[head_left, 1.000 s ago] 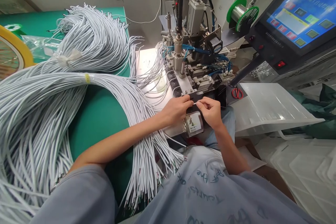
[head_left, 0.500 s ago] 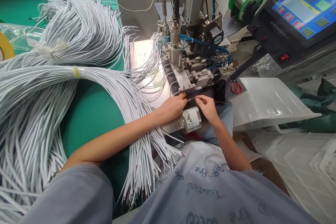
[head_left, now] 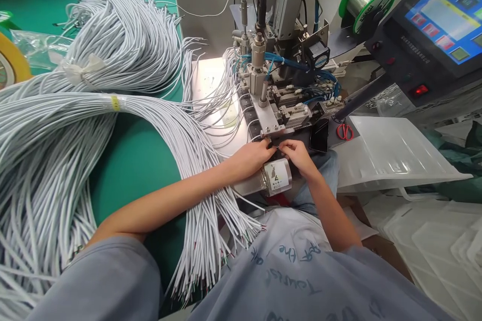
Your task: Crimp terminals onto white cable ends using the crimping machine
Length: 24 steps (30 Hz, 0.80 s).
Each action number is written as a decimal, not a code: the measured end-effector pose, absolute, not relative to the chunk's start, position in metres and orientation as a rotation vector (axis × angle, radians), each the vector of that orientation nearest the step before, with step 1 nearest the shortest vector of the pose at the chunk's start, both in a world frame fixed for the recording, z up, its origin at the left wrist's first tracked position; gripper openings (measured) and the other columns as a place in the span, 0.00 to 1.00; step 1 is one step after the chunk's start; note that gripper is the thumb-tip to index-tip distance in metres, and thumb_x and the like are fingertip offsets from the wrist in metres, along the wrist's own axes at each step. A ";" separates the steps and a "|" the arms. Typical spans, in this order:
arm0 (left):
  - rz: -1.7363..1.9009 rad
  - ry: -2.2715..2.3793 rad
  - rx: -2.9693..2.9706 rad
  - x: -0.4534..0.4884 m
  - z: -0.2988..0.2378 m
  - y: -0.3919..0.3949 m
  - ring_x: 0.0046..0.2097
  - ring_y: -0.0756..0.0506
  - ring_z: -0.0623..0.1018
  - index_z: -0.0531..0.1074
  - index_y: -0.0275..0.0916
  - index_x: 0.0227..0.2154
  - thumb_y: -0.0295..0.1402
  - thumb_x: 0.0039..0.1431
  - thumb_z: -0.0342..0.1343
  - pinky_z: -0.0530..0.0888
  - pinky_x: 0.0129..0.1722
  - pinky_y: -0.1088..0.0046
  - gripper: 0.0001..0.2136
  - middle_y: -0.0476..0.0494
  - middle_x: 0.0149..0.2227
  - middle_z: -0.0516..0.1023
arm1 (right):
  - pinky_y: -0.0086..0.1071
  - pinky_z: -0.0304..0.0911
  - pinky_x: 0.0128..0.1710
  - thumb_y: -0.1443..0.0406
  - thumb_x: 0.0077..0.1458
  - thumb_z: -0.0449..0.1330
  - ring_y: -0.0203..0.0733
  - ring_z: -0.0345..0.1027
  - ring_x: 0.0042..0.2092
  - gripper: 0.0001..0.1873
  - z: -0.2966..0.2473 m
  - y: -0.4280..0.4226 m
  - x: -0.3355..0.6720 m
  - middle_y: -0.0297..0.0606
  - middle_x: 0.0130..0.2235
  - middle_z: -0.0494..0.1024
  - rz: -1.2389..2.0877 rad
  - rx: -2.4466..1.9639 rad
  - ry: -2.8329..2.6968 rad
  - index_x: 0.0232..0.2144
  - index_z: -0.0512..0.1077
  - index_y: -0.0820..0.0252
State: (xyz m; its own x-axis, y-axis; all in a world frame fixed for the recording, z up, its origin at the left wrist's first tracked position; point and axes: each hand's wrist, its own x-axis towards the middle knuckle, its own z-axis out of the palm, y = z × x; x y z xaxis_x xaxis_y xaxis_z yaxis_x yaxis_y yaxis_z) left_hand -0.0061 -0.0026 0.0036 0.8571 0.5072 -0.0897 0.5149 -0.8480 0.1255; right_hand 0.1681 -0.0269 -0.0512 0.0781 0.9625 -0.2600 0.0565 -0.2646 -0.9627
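1. The green worktop [head_left: 131, 160] carries most of the load and runs along the person's left side.
2. On it sprawls the front bundle [head_left: 184, 130] of white wires, its many loose ends fanned out near the person's lap. These look like what is left, though no count is possible.
3. Behind lies the back bundle [head_left: 128, 45], tied with a pale strip; whether its wires are done cannot be told.
4. The machine [head_left: 259, 80] stands ahead, with more wires beside it on a bright plate [head_left: 207, 77]; their stage is unclear too.
5. The screen [head_left: 444, 20] is lit, at the right.
6. The left hand [head_left: 256, 153] is pinched at the machine's front edge, apparently around a wire mostly hidden by its fingers.
7. The right hand [head_left: 297, 153] faces it closely, thumb and finger nipped on the wire's tip.
8. That wire [head_left: 277, 147] shows between both hands, just before the machine; it seems midway through handling, not finished.
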 end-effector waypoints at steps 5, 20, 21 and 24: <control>-0.170 0.762 2.963 -0.003 0.009 -0.005 0.37 0.43 0.76 0.67 0.27 0.45 0.21 0.56 0.45 0.73 0.33 0.69 0.14 0.34 0.40 0.70 | 0.25 0.45 0.19 0.62 0.35 0.59 0.28 0.51 0.21 0.08 -0.053 -0.020 0.171 0.26 0.17 0.61 1.527 -1.430 -0.967 0.19 0.67 0.62; -0.188 0.755 3.050 -0.001 0.011 -0.007 0.35 0.43 0.77 0.69 0.26 0.45 0.20 0.56 0.44 0.70 0.29 0.69 0.15 0.34 0.39 0.72 | 0.26 0.48 0.20 0.51 0.43 0.58 0.29 0.51 0.20 0.19 -0.060 -0.022 0.168 0.27 0.17 0.60 1.401 -1.438 -1.182 0.17 0.61 0.60; -0.204 0.777 3.032 -0.002 0.012 -0.007 0.35 0.43 0.77 0.70 0.27 0.43 0.20 0.56 0.45 0.70 0.28 0.69 0.14 0.34 0.38 0.72 | 0.26 0.47 0.20 0.50 0.45 0.57 0.29 0.49 0.20 0.20 -0.062 -0.022 0.169 0.26 0.16 0.58 1.398 -1.417 -1.227 0.17 0.59 0.59; -0.316 0.861 2.971 -0.006 0.017 -0.005 0.34 0.43 0.77 0.73 0.31 0.31 0.20 0.55 0.47 0.68 0.27 0.70 0.09 0.38 0.31 0.74 | 0.27 0.45 0.20 0.49 0.47 0.55 0.29 0.45 0.20 0.21 -0.071 -0.019 0.169 0.24 0.17 0.53 1.353 -1.371 -1.321 0.17 0.56 0.57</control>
